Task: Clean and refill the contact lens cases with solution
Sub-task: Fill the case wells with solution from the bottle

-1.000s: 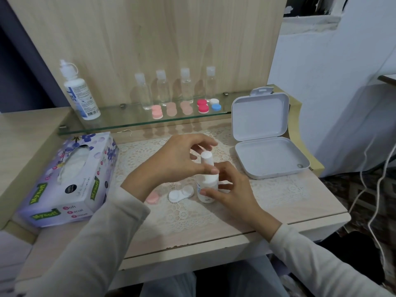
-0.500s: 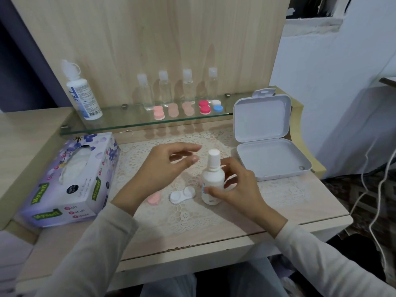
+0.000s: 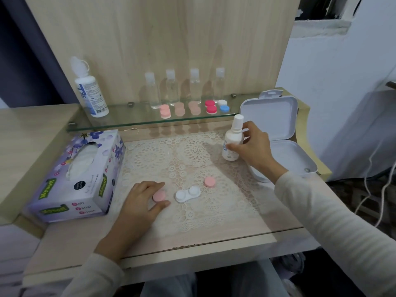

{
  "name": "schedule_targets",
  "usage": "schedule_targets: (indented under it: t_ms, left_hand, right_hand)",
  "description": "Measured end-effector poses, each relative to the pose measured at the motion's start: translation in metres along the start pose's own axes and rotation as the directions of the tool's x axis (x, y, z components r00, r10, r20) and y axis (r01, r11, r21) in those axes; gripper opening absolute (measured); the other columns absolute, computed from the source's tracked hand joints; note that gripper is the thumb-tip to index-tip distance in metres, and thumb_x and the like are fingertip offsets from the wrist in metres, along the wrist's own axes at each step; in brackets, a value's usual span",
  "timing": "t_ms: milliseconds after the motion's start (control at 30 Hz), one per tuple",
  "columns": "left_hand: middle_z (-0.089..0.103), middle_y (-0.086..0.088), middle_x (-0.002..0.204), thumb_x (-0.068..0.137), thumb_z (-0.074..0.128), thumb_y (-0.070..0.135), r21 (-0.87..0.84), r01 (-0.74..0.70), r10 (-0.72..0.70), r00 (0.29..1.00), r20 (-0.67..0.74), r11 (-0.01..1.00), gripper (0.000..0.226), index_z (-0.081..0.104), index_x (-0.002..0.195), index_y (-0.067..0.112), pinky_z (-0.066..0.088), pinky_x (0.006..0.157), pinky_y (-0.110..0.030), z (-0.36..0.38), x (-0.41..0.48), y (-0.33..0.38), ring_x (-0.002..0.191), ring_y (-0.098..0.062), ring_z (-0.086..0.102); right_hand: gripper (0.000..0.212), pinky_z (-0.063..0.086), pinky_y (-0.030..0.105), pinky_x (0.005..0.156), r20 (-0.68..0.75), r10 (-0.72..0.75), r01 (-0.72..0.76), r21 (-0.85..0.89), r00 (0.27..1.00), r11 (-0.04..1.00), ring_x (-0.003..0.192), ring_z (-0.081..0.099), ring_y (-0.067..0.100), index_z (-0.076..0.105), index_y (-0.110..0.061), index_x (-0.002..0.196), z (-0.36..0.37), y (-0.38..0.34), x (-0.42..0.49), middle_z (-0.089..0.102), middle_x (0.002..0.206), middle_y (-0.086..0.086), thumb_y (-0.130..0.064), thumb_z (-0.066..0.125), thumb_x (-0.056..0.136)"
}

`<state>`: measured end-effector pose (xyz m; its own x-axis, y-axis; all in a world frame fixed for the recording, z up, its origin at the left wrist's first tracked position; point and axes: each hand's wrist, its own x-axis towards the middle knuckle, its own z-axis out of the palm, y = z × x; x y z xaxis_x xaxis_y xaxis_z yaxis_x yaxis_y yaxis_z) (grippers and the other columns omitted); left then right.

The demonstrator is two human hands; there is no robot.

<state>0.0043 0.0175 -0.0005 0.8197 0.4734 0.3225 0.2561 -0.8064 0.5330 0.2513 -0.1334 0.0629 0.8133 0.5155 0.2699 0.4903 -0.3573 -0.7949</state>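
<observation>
A white contact lens case (image 3: 188, 193) lies uncapped in the middle of the lace mat. One pink cap (image 3: 209, 182) rests just right of it. My left hand (image 3: 143, 204) pinches the other pink cap (image 3: 159, 196) between thumb and fingers, left of the case. My right hand (image 3: 252, 146) grips a small white solution bottle (image 3: 233, 138), capped and upright, at the mat's far right beside the white box. More lens cases, pink (image 3: 165, 111), red (image 3: 210, 106) and white-blue (image 3: 223, 105), sit on the glass shelf.
A tissue box (image 3: 79, 174) stands at the left. A large solution bottle (image 3: 90, 91) and several small clear bottles (image 3: 172, 88) stand on the glass shelf (image 3: 132, 123). An open white hinged box (image 3: 278, 133) sits at the right. Cables hang beyond the table's right edge.
My right hand carried the small bottle from beside the case to the far right. My left hand dropped from the bottle's cap to the pink cap left of the case.
</observation>
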Motion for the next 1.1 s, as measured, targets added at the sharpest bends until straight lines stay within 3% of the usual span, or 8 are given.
schedule_targets:
  t_ms: [233, 367, 567, 667, 767, 867, 1034, 1100]
  left_hand:
    - [0.055, 0.012, 0.093, 0.071, 0.05, 0.051, -0.074, 0.025, -0.029, 0.998, -0.059, 0.997, 0.052, 0.071, 0.096, 0.011, 0.027, 0.084, 0.003, 0.002, -0.001, -0.007, 0.09, 0.001, 0.047]
    - [0.057, 0.009, 0.09, 0.072, 0.051, 0.049, -0.081, 0.016, -0.022, 0.997, -0.075, 0.997, 0.047, 0.072, 0.09, 0.011, 0.03, 0.083, 0.002, 0.004, -0.001, -0.007, 0.089, -0.001, 0.049]
    - [0.057, 0.017, 0.093, 0.068, 0.058, 0.05, -0.116, 0.023, -0.031, 0.997, -0.076, 0.993, 0.037, 0.071, 0.085, 0.018, 0.031, 0.082, 0.0, 0.004, -0.003, -0.009, 0.092, 0.003, 0.05]
    - [0.06, 0.015, 0.091, 0.067, 0.068, 0.037, -0.144, 0.023, -0.036, 0.995, -0.092, 0.989, 0.024, 0.07, 0.085, 0.022, 0.034, 0.08, -0.001, 0.004, -0.002, -0.008, 0.092, 0.003, 0.052]
    - [0.063, 0.011, 0.087, 0.068, 0.076, 0.025, -0.188, 0.015, -0.031, 0.996, -0.08, 0.982, 0.02, 0.07, 0.086, 0.02, 0.038, 0.074, -0.003, 0.001, 0.0, -0.005, 0.086, -0.001, 0.055]
    - [0.065, 0.006, 0.085, 0.068, 0.08, 0.013, -0.215, 0.046, -0.055, 0.998, -0.037, 0.976, 0.022, 0.07, 0.087, 0.018, 0.042, 0.07, -0.007, -0.003, 0.002, 0.001, 0.083, -0.008, 0.057]
    - [0.061, 0.016, 0.084, 0.068, 0.076, 0.019, -0.256, 0.015, -0.018, 1.0, -0.008, 0.967, 0.032, 0.068, 0.098, 0.016, 0.043, 0.071, -0.003, -0.006, 0.003, 0.014, 0.081, 0.008, 0.058]
    - [0.061, 0.014, 0.085, 0.066, 0.075, 0.022, -0.262, 0.016, -0.017, 1.0, -0.003, 0.965, 0.035, 0.068, 0.1, 0.014, 0.043, 0.071, -0.003, -0.006, 0.005, 0.018, 0.081, 0.011, 0.057]
  right_hand:
    - [0.055, 0.048, 0.035, 0.075, 0.0, 0.041, -0.041, -0.049, 0.999, 0.998, 0.087, 0.055, 0.02, 0.049, -0.011, 0.115, 0.008, 0.007, 0.005, 0.061, 0.108, 0.01, -0.021, 0.079, 0.069]
    - [0.058, 0.046, 0.032, 0.075, 0.018, 0.061, -0.06, -0.047, 0.998, 0.997, 0.088, 0.055, 0.02, 0.048, -0.012, 0.118, 0.008, 0.006, 0.002, 0.06, 0.113, 0.01, -0.021, 0.079, 0.07]
    - [0.095, 0.039, 0.033, 0.08, 0.032, 0.19, -0.186, -0.093, 0.981, 0.978, 0.103, 0.053, 0.027, 0.022, -0.014, 0.138, -0.007, -0.012, -0.004, 0.054, 0.109, 0.01, -0.015, 0.083, 0.064]
    - [0.084, 0.044, 0.037, 0.081, 0.068, 0.23, -0.217, -0.161, 0.971, 0.963, 0.099, 0.055, 0.027, 0.031, -0.013, 0.132, -0.018, -0.026, -0.011, 0.056, 0.11, 0.011, -0.012, 0.082, 0.065]
    - [0.049, 0.049, 0.032, 0.07, 0.215, 0.14, -0.12, -0.102, 0.967, 0.987, 0.073, 0.058, 0.016, 0.054, -0.014, 0.11, -0.015, -0.038, -0.029, 0.061, 0.087, 0.001, -0.008, 0.079, 0.068]
    - [0.03, 0.05, 0.023, 0.065, 0.358, 0.023, -0.017, -0.02, 0.934, 1.0, 0.066, 0.057, 0.008, 0.064, -0.018, 0.096, -0.003, -0.04, -0.047, 0.065, 0.085, -0.003, -0.009, 0.077, 0.071]
    - [0.043, 0.044, 0.01, 0.064, 0.5, -0.101, 0.196, -0.14, 0.86, 0.971, 0.079, 0.06, 0.011, 0.064, -0.017, 0.113, 0.019, -0.032, -0.064, 0.062, 0.1, -0.007, -0.017, 0.077, 0.072]
    - [0.045, 0.043, 0.017, 0.068, 0.513, -0.137, 0.263, -0.181, 0.847, 0.948, 0.084, 0.058, 0.013, 0.062, -0.015, 0.117, 0.028, -0.028, -0.069, 0.061, 0.109, -0.002, -0.019, 0.074, 0.074]
